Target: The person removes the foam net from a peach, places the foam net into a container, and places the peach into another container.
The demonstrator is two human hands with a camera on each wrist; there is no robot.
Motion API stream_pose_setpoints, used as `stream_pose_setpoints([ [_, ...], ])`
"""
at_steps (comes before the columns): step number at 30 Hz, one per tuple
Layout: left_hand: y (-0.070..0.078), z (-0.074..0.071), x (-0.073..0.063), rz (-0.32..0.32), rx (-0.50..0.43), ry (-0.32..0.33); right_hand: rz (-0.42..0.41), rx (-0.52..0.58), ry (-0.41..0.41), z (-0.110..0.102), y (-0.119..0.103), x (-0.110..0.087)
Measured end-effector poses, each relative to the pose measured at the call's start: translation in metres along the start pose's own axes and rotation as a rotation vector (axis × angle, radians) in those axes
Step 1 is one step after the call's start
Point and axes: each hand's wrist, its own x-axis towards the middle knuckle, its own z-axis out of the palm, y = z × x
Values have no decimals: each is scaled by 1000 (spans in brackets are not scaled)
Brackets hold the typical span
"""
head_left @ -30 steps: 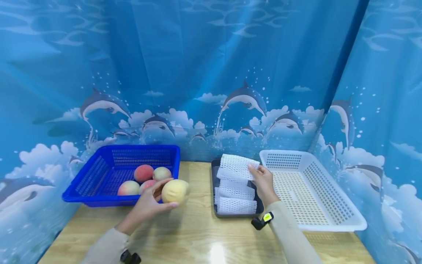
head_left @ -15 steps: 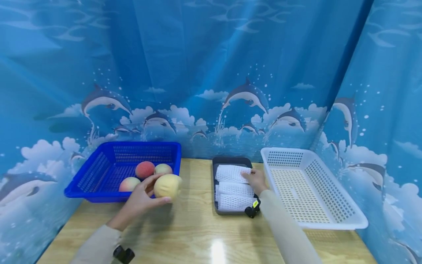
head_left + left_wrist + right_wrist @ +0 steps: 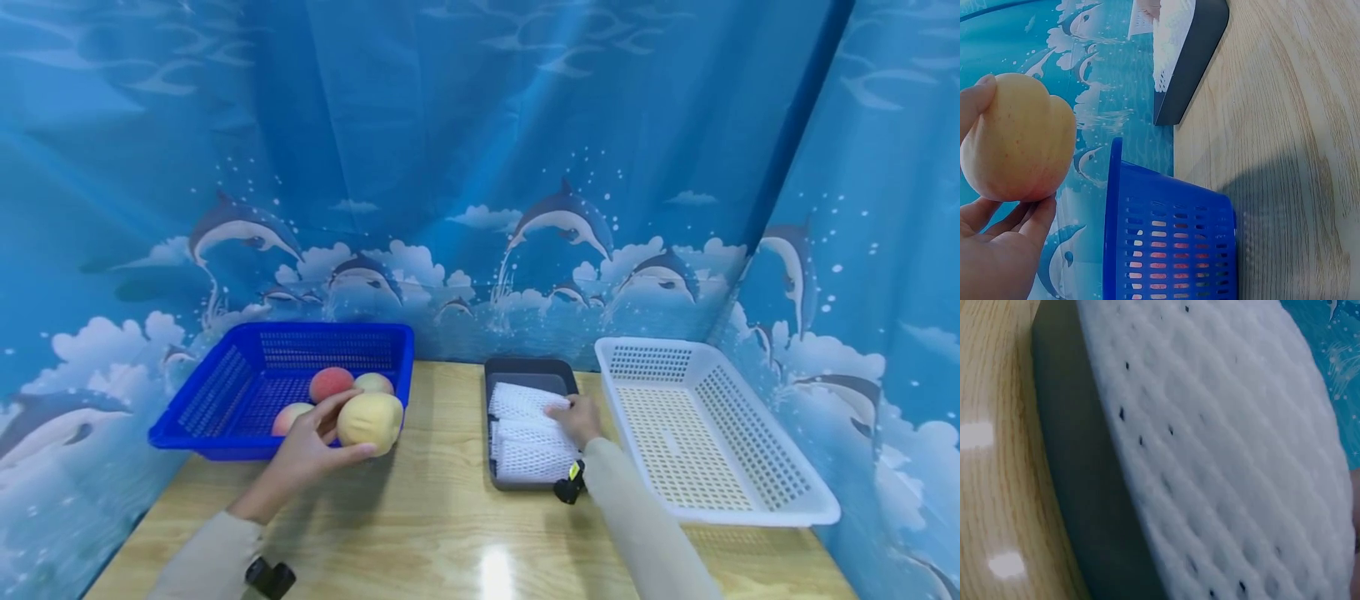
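In the head view, my left hand [image 3: 309,446] holds a pale yellow peach [image 3: 370,421] near the front right corner of the blue basket [image 3: 225,446]. The left wrist view shows the thumb and fingers of that hand gripping the peach [image 3: 1019,137] from opposite sides. My right hand [image 3: 579,422] pinches the right end of a white foam fruit net [image 3: 525,402], which lies over other foam nets [image 3: 536,458] in the dark grey tray [image 3: 525,367]. Up close in the right wrist view, the white foam mesh [image 3: 1229,437] fills most of the picture and hides nearly all of the hand.
Inside the blue basket lie several peaches, among them a red one [image 3: 331,383] and a paler one [image 3: 373,383]. A white perforated basket [image 3: 757,510] stands right of the tray. Behind the wooden table [image 3: 420,533] hangs a blue dolphin-print curtain [image 3: 465,167].
My right hand has lowered the foam net from above the tray onto the stack and shifted it slightly forward. My left hand has drawn the peach left, toward the blue basket.
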Motion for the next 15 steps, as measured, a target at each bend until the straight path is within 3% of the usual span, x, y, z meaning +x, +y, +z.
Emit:
stream_pose_setpoints([
  [6,1,-1,-1,2,0,-1,-37,-9,19,1,1,-3],
  [15,-3,-4,-1,3,27,3,-23,-27,25,9,7,-2],
])
